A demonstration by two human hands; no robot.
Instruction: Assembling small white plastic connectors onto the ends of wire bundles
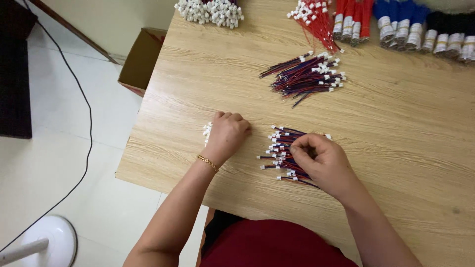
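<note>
The left hand (226, 134) rests curled on the wooden counter (396, 128), its fingers drawn together over a few small white connectors (207, 131) (mostly hidden beneath it). The right hand (320, 160) lies on a near pile of red-and-blue wire leads (281, 148), fingers pinched on some of them. A second wire pile (307, 76) sits farther back.

A light wood-grain table (396, 148) carried everything. Near its front edge lay a small pile of short red-and-blue wires with white plugs (281, 148), and beside it a few loose white connectors (207, 131). A second, similar wire pile (307, 75) lay farther back. Along the far edge sat a heap of white connectors (210, 11), red leads (316, 22), and what seemed taped bundles of red, blue and black wire (403, 24).
</note>
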